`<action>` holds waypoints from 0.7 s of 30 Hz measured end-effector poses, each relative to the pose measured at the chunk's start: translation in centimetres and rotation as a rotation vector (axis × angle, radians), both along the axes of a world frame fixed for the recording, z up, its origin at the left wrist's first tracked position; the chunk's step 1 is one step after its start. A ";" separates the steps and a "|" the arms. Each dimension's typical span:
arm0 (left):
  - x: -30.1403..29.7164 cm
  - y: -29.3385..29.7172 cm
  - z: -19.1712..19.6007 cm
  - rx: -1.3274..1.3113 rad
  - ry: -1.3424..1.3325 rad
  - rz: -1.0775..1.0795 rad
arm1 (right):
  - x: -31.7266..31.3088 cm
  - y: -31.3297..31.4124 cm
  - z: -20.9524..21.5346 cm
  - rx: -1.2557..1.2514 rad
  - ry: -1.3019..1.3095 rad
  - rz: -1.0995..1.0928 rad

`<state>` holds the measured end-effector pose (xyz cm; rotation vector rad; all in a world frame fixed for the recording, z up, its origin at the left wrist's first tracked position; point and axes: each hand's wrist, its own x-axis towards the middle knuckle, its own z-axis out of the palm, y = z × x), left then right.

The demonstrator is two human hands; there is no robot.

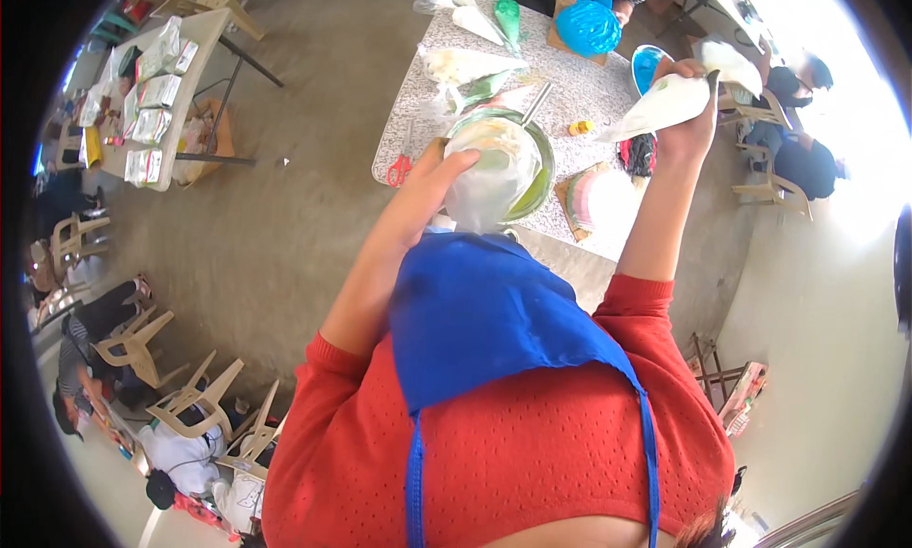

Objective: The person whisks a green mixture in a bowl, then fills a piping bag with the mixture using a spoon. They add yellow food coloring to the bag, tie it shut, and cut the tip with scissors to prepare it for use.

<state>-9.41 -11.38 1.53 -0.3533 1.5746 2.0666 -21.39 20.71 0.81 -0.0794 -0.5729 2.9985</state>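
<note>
Two hands lift piping bags above a bowl on the counter

The left hand [446,168] reaches forward at 12 o'clock, fingers closed on a clear bag [489,182] over the metal bowl [541,168]. The right hand [686,111] is raised at 1 o'clock, elbow bent, fingers clamped on a white piping bag [665,106]. Red scissors [399,171] lie on the counter [579,97] at 11 o'clock.

Bare concrete floor [285,216], speckled table [589,92], second long table [195,49], beige plastic chairs [204,396], bright daylight at right
</note>
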 end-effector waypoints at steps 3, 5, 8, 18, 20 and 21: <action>-0.1 1.1 1.9 0.034 0.018 -0.071 | 3.3 -2.3 2.1 -0.089 0.011 0.031; 0.2 1.8 2.0 -0.021 0.076 -0.121 | 5.0 -3.2 3.5 -0.161 0.054 0.071; 0.6 2.5 1.6 -0.179 0.239 -0.196 | 7.7 -4.2 6.4 -0.075 0.123 0.028; 2.1 3.0 1.2 -0.183 0.359 -0.205 | 11.4 -8.1 9.7 0.529 0.163 -0.150; 2.4 2.9 1.4 -0.151 0.343 -0.203 | 11.3 -8.3 9.9 0.533 0.169 -0.138; 2.4 2.8 1.7 -0.120 0.325 -0.205 | 11.3 -8.5 10.0 0.535 0.173 -0.132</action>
